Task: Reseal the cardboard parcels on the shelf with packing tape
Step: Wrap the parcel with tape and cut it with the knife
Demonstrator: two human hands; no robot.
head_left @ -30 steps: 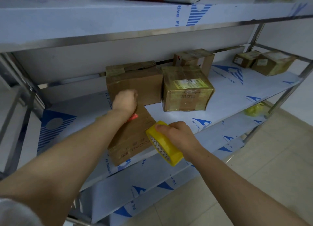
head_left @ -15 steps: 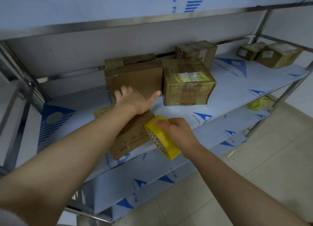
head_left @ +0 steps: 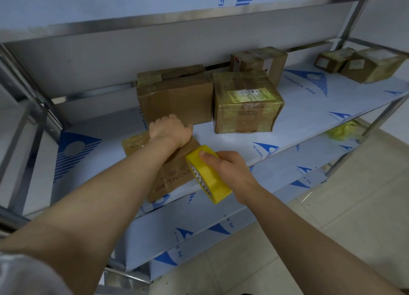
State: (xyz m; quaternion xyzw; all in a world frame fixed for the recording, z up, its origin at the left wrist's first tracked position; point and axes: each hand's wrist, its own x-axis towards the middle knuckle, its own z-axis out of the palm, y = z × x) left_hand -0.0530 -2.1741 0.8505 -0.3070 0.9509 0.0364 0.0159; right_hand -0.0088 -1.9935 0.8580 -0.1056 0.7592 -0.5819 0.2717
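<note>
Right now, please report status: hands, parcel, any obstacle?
Left hand grips far end of flat parcel. Right hand holds yellow tape roll at its right edge. Taller brown parcel stands close behind.

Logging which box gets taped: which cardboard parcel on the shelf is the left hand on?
The flat parcel at the shelf's front edge: the left hand holds its far end, and the yellow tape roll touches it. Taller boxes behind are untouched.
</note>
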